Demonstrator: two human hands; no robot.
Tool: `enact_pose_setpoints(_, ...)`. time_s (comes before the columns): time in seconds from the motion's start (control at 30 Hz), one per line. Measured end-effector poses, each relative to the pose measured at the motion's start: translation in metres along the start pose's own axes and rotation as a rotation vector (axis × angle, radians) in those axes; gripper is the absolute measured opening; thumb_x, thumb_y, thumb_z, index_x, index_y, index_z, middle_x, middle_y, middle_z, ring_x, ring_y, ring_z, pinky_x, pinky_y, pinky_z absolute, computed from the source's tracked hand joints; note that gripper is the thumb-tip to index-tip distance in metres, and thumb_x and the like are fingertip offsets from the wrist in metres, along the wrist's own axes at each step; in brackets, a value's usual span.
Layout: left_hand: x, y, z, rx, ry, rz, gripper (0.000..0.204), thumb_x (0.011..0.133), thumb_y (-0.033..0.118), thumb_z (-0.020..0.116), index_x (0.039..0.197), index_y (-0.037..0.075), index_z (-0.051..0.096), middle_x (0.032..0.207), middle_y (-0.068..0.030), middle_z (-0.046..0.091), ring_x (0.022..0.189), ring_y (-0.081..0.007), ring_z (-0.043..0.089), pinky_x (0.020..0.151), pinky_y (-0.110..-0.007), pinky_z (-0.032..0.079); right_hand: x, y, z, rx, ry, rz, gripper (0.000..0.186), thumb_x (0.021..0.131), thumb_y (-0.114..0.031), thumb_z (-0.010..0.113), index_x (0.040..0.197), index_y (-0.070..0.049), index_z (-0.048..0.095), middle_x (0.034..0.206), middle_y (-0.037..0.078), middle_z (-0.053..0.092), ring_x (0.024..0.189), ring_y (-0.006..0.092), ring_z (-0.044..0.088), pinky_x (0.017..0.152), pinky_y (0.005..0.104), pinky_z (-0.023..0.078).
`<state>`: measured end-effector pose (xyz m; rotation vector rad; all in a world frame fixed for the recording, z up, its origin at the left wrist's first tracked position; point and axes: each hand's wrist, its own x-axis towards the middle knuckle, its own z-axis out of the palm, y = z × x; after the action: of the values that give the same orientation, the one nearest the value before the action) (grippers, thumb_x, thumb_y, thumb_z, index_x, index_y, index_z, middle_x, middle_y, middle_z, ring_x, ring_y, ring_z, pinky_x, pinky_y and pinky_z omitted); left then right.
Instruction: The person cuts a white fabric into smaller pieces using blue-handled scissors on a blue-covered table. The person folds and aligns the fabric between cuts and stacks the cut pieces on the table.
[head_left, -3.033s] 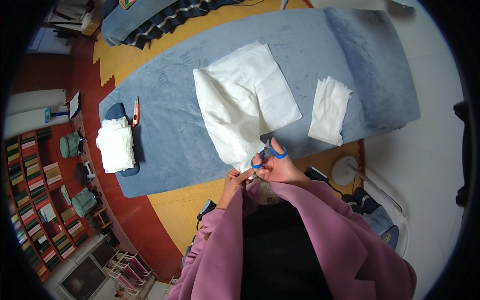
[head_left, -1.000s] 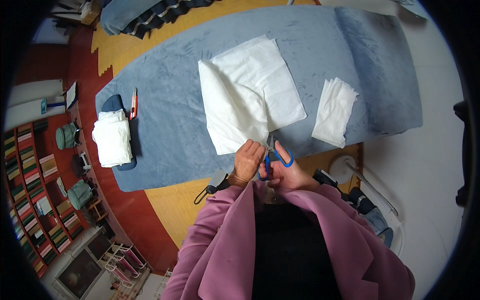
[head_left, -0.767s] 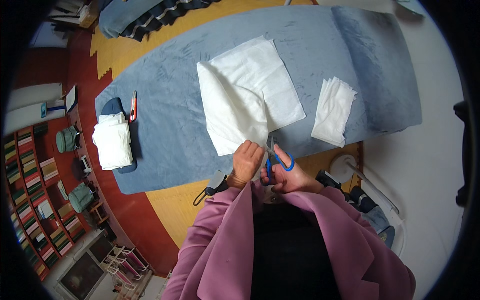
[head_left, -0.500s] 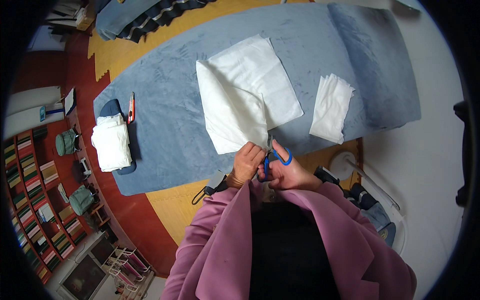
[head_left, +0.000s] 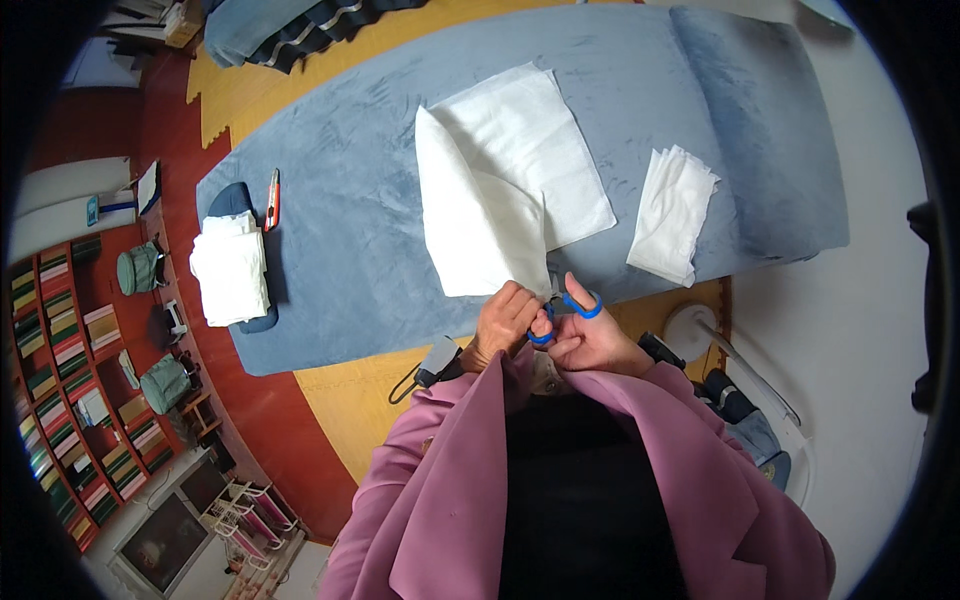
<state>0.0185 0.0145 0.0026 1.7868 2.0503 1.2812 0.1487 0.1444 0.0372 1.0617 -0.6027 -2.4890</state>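
My left hand (head_left: 505, 322) pinches the lower edge of a white cloth (head_left: 478, 225) that lies partly folded over on the blue-grey plush bed (head_left: 340, 250). Beside it, my right hand (head_left: 595, 342) grips blue-handled scissors (head_left: 584, 310), fingers in the loops, blades at the cloth's corner and partly hidden. Right of the cloth lies a stack of narrow white cloth pieces (head_left: 668, 215). At the bed's left end are a red utility knife (head_left: 273, 200) and a folded white pile (head_left: 228, 268) on a dark blue pad (head_left: 262, 322).
A grey strapped item (head_left: 438, 362) is by my left wrist. A white lamp stand (head_left: 688, 330) and dark bags (head_left: 740, 420) are at lower right. Shelves of books (head_left: 65, 350) and green bags (head_left: 160, 385) line the left; another draped bed (head_left: 290, 30) is at the top.
Since three seconds ago my left hand has moved rightward and up along the cloth's edge. Since half a second ago the scissors' handle loops have come closer together.
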Motion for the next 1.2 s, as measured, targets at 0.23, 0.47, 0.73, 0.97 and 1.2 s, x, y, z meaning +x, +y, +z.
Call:
enact_pose_setpoints(0.23,-0.012,0.007,0.003,0.046,0.031,-0.032,0.017,0.065,0.0,0.069,0.081,0.002,0.062,0.073,-0.0081,0.053,0.072,-0.0264,0.054,0.058,-0.035,0.047,0.013,-0.009,-0.023,0.079,0.054,-0.065,0.07,0.079,-0.067,0.07,0.1,-0.002,0.056,0.088,0.01,0.059,0.073,0.0148,0.053,0.051,0.0207,0.033)
enact_pose_setpoints(0.47,-0.023,0.009,0.0,0.109,0.065,-0.024,0.023,0.062,-0.005,0.075,0.08,0.005,0.065,0.073,-0.0054,0.058,0.067,-0.0241,0.057,0.054,-0.034,0.048,0.012,-0.03,-0.03,-0.069,-0.041,-0.07,0.062,0.08,-0.069,0.067,0.091,-0.009,0.058,0.082,0.002,0.056,0.064,0.0113,0.041,0.051,0.021,0.031)
enact_pose_setpoints(0.73,-0.034,0.034,-0.013,0.025,0.001,-0.118,0.021,0.064,0.003,0.07,0.083,0.002,0.062,0.077,-0.0099,0.058,0.072,-0.0292,0.058,0.057,-0.037,0.05,0.021,-0.028,-0.032,-0.084,-0.05,-0.239,0.054,0.084,-0.062,0.067,0.089,-0.01,0.056,0.08,0.0,0.056,0.062,0.009,0.041,0.051,0.0206,0.029)
enact_pose_setpoints(0.97,-0.054,0.007,-0.024,0.314,-0.162,-0.21,0.023,0.066,0.011,0.077,0.082,0.006,0.061,0.076,-0.0072,0.057,0.076,-0.0293,0.057,0.065,-0.04,0.046,0.014,-0.026,-0.022,-0.2,0.081,-0.226,0.057,0.087,-0.065,0.063,0.079,-0.008,0.057,0.07,0.001,0.054,0.058,0.0102,0.045,0.048,0.0188,0.032)
enact_pose_setpoints(1.2,-0.047,0.015,0.018,0.373,-0.125,-0.407,0.055,0.066,0.024,0.08,0.112,0.006,0.056,0.108,-0.011,0.057,0.1,-0.0315,0.053,0.083,-0.043,0.039,0.021,-0.021,-0.028,-0.379,0.093,-0.197,0.063,0.087,-0.069,0.059,0.087,-0.006,0.057,0.074,0.005,0.057,0.063,0.0116,0.051,0.05,0.0192,0.035)
